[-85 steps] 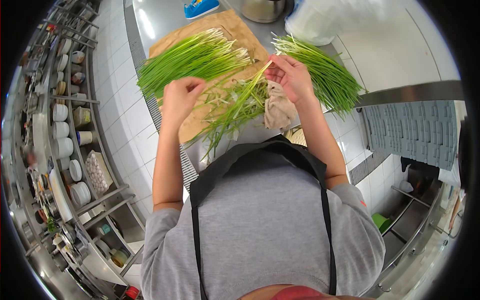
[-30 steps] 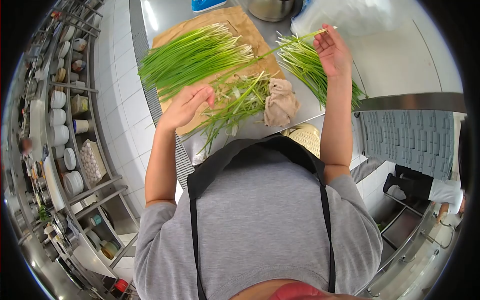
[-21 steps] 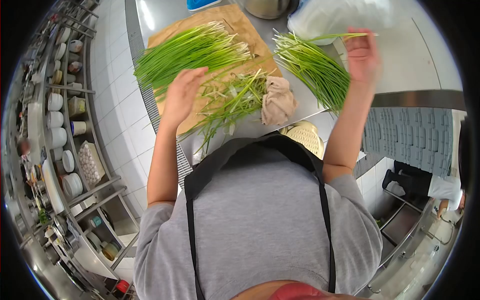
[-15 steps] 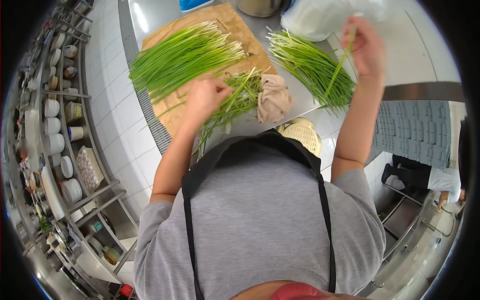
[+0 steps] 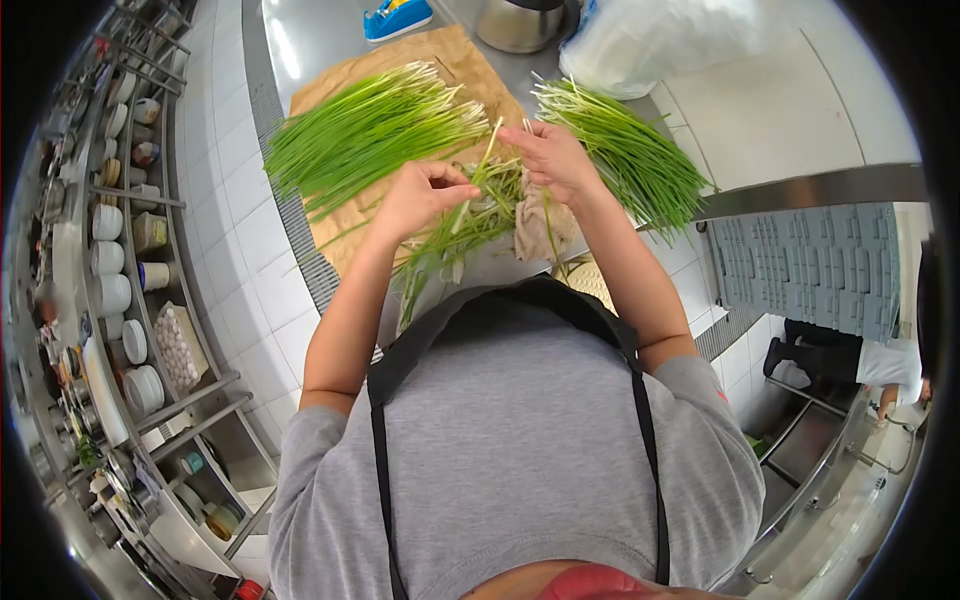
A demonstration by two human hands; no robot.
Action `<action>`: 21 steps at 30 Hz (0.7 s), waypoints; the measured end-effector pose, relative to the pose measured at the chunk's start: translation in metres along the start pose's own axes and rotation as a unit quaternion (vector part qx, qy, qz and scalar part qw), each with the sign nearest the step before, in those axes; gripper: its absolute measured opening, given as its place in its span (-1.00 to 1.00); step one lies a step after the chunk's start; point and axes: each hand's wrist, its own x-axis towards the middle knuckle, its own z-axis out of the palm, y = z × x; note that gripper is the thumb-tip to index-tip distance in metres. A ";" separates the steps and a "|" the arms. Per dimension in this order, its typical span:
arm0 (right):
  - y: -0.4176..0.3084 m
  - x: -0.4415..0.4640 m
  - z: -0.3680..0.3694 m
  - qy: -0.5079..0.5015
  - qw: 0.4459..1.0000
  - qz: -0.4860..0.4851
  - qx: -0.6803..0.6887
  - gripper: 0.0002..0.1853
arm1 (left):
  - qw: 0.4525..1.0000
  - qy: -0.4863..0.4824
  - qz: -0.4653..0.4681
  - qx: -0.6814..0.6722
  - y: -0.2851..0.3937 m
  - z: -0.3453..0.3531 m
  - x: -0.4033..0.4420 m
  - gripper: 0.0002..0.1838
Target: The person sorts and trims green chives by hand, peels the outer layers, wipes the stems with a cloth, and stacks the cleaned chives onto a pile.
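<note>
My right hand point(image 5: 558, 158) pinches a thin chive stalk point(image 5: 489, 150) near its pale end, above the middle of the table. Just left and below, my left hand point(image 5: 428, 196) has thumb and forefinger closed on the same stalk. Under both hands lies a loose heap of chive trimmings point(image 5: 445, 235). A large bundle of chives point(image 5: 365, 135) rests on brown paper point(image 5: 440, 45) to the left, white ends pointing right. To the right lies a second chive bundle point(image 5: 630, 150), partly behind my right hand. A crumpled beige cloth point(image 5: 540, 228) sits beneath my right wrist.
On the metal table point(image 5: 300, 40) stand a blue tape dispenser point(image 5: 398, 18) and a metal pot point(image 5: 518, 25). A clear plastic bag point(image 5: 640, 45) lies at the back right. Shelves of bowls point(image 5: 110, 260) line the left. Another person point(image 5: 850, 360) is at far right.
My right hand has come from the far right down to the middle with a chive stalk, meeting my left hand. My left hand has shifted slightly right and its fingers now pinch the stalk.
</note>
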 end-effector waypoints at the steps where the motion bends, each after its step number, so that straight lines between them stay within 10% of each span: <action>1: -0.001 0.001 0.002 -0.004 1.000 0.001 -0.001 -0.83 | 1.000 -0.002 0.003 0.004 0.003 -0.001 0.000 -0.83; 8: -0.018 0.004 0.008 0.038 0.994 -0.084 0.065 -0.87 | 0.997 -0.034 0.024 0.060 0.007 -0.015 -0.005 -0.85; 11: -0.032 0.012 -0.010 0.081 0.980 -0.144 0.113 -0.88 | 0.970 -0.065 0.006 0.236 -0.003 -0.029 -0.015 -0.78; 14: -0.046 0.011 -0.020 0.115 0.970 -0.165 0.138 -0.86 | 0.863 0.055 0.179 0.468 -0.024 -0.037 -0.030 -0.82; 17: -0.048 0.011 -0.021 0.119 0.969 -0.160 0.147 -0.86 | 0.914 0.103 0.064 0.387 0.022 -0.040 -0.029 -0.82; 21: -0.047 0.010 -0.015 0.091 0.969 -0.164 0.164 -0.87 | 0.948 0.195 0.154 0.201 0.051 -0.026 -0.010 -0.79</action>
